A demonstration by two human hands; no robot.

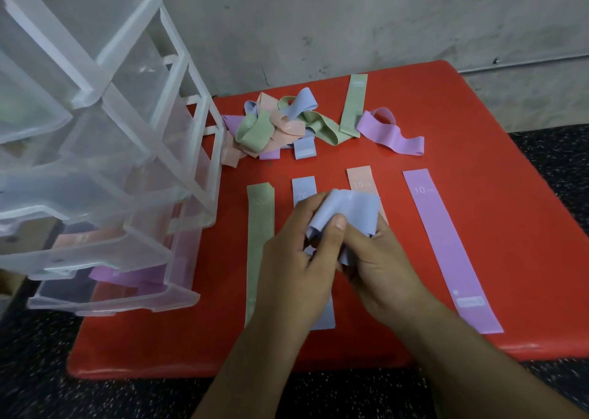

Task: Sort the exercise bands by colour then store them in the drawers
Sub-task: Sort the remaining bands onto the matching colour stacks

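The clear drawer unit (95, 163) stands left of the grip, at the edge of the red table (478, 116), and the unsorted pile (280, 125) lies beyond it. Both hands pinch a crumpled blue band (350, 205) just above the flat blue strip (304, 189). It likely needs pulling straight, then laying squarely on that strip. The left hand (296, 259) curls round it with the thumb on top, and the right hand (379, 265) grips from beneath.

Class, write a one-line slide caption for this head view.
Left hand and right hand hold a crumpled blue band above sorted strips on the red table beside clear drawers.
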